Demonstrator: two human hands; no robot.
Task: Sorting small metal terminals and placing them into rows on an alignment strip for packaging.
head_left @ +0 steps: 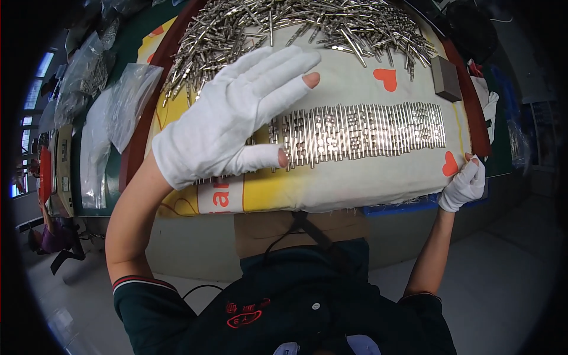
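Note:
My left hand [236,115], in a white glove with bare thumb and index tips, is spread open. It hovers over the left part of a row of shiny metal rods [361,133] and hides some of them. The rods lie side by side on a printed cloth [337,186], and many show flats or notches midway. My right hand [464,184], gloved as well, is closed at the cloth's right front corner. Whatever its fingers grip there is too small to make out. Beyond my left hand spreads a large heap of similar loose rods [307,26].
A grey block [445,78] stands at the right, against a dark red wooden rail [476,121]. Another red rail [139,139] edges the left side. Past it lie clear plastic bags [133,100] on a green surface. A person [53,239] sits far left.

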